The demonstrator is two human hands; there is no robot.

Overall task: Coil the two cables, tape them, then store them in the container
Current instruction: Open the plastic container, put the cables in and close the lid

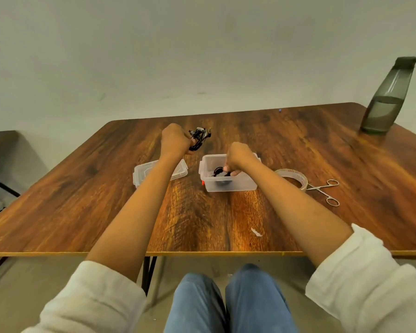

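a: fig. 1, centre left of the frame. what do i have?
b: on the wooden table [82, 200] the clear lid [142, 175] lies flat, with my left forearm crossing over it. above it, my left hand [174, 141] is raised, fingers curled tight round the first cable [199, 140], a black coiled bundle with plugs sticking out toward the upper right.
a: and mid-frame?
b: the clear container [228, 185] stands open just right of the lid. my right hand [238, 157] reaches in from above, fingers pinching the second cable [218, 171], a black coil inside the container. i cannot tell whether it touches the bottom.
a: right side?
b: a white scrap [256, 232] lies near the front edge. a tape roll [296, 177] has scissors [327, 189] just beside it, and a grey bottle [387, 97] stands at upper right.
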